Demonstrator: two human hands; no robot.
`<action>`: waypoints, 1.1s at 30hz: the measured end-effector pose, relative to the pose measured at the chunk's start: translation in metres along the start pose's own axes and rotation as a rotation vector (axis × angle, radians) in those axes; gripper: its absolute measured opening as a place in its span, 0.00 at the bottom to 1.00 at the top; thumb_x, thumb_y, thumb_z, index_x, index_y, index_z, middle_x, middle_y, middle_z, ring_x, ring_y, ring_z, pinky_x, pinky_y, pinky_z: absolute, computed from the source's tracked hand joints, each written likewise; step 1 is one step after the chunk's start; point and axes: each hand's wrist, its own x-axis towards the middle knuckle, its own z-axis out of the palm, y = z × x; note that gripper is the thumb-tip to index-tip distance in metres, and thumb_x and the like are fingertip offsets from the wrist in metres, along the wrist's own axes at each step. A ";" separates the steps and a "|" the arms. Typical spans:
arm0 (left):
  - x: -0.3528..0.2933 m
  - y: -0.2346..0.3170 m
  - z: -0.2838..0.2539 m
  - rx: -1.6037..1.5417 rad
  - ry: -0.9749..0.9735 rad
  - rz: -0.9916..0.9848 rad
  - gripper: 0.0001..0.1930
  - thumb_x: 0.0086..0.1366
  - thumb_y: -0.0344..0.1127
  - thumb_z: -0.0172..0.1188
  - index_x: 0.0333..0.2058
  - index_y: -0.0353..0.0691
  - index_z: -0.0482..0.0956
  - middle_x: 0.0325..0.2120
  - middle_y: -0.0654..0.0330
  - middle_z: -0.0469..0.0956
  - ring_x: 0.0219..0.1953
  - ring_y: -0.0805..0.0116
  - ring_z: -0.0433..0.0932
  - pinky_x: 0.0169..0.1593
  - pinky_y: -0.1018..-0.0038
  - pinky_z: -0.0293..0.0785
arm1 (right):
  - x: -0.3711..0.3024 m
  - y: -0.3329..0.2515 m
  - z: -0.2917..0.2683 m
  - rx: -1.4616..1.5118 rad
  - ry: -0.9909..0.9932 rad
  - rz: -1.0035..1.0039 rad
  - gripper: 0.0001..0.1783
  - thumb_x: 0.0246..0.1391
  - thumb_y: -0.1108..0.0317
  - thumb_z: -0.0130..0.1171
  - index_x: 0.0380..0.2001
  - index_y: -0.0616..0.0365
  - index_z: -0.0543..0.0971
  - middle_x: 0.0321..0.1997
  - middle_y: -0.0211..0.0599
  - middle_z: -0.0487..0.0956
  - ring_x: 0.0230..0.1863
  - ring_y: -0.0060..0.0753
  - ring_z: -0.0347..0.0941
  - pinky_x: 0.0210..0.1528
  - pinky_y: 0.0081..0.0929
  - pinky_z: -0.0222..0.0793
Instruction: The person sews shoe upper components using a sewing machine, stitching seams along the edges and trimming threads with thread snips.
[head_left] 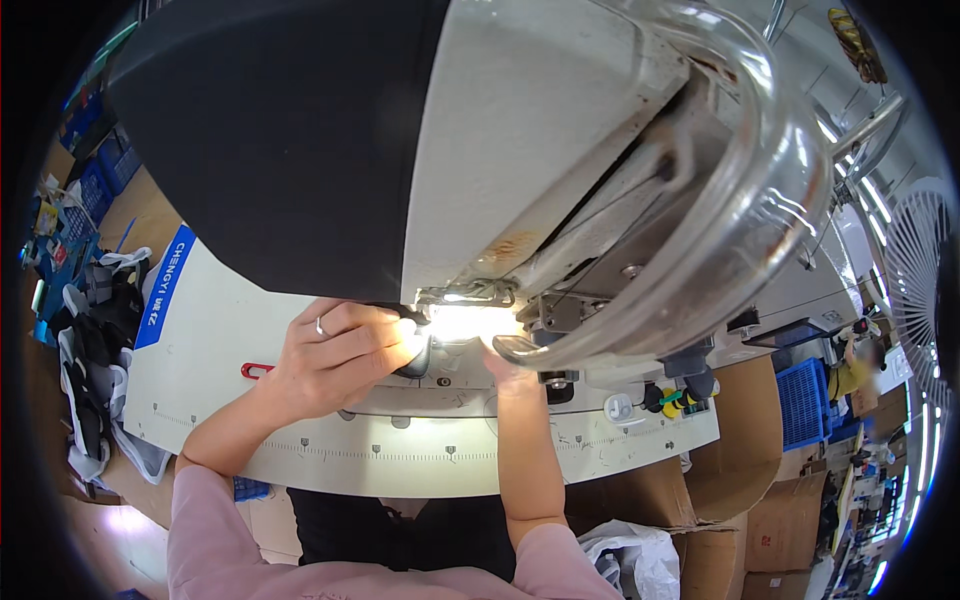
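Huge sewing machine head (520,150) right up close. Left hand (335,355) curled onto a dark fabric piece (415,355) under the needle light; right hand (510,365) mostly hidden, grip unclear. Probably soft, floppy stuff, best pinched flat near the edges.

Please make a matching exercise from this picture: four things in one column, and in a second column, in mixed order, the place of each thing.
Things:
1. left hand
2. red clip
3. blue crate
4. pile of dark and grey fabric pieces

Places:
A. on the floor side at the far right, beyond the cardboard boxes
B. at the far left edge of the white table
C. on the white table, just left of the left wrist
D. under the machine head, beside the bright lamp spot

Pairs: 1-D, 2-C, 3-A, 4-B
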 end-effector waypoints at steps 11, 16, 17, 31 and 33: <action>-0.006 -0.040 -0.017 -0.306 0.228 -0.838 0.12 0.58 0.24 0.58 0.42 0.37 0.76 0.32 0.65 0.77 0.27 0.73 0.76 0.31 0.75 0.74 | 0.014 -0.065 0.004 0.288 -0.036 0.062 0.05 0.59 0.73 0.50 0.32 0.64 0.73 0.32 0.38 0.78 0.30 0.28 0.72 0.34 0.27 0.72; 0.002 -0.048 -0.082 -0.703 0.401 -0.998 0.07 0.62 0.27 0.55 0.40 0.36 0.73 0.30 0.68 0.73 0.21 0.85 0.72 0.18 0.83 0.64 | -0.057 -0.116 0.056 -0.154 0.057 -0.889 0.04 0.55 0.74 0.58 0.33 0.62 0.78 0.37 0.39 0.78 0.33 0.34 0.72 0.39 0.31 0.69; 0.001 -0.047 -0.089 -0.875 0.359 -1.051 0.06 0.62 0.29 0.55 0.38 0.37 0.73 0.30 0.68 0.72 0.19 0.87 0.70 0.14 0.85 0.58 | -0.066 -0.128 0.061 -0.240 -0.133 -1.016 0.07 0.52 0.75 0.62 0.36 0.61 0.79 0.37 0.39 0.79 0.35 0.38 0.72 0.41 0.33 0.69; 0.006 -0.043 -0.102 -0.593 -0.018 -0.455 0.24 0.61 0.51 0.62 0.42 0.33 0.81 0.33 0.56 0.81 0.35 0.65 0.74 0.46 0.70 0.69 | -0.067 -0.169 0.055 0.050 -0.552 -0.307 0.20 0.44 0.66 0.74 0.23 0.64 0.70 0.22 0.37 0.67 0.19 0.38 0.61 0.22 0.28 0.60; 0.004 -0.038 -0.086 -0.806 -0.190 -0.661 0.23 0.56 0.45 0.69 0.42 0.32 0.79 0.32 0.57 0.80 0.34 0.66 0.76 0.44 0.72 0.71 | -0.070 -0.162 0.046 0.044 -0.544 -0.184 0.21 0.44 0.66 0.75 0.21 0.64 0.70 0.22 0.37 0.69 0.18 0.35 0.60 0.22 0.26 0.60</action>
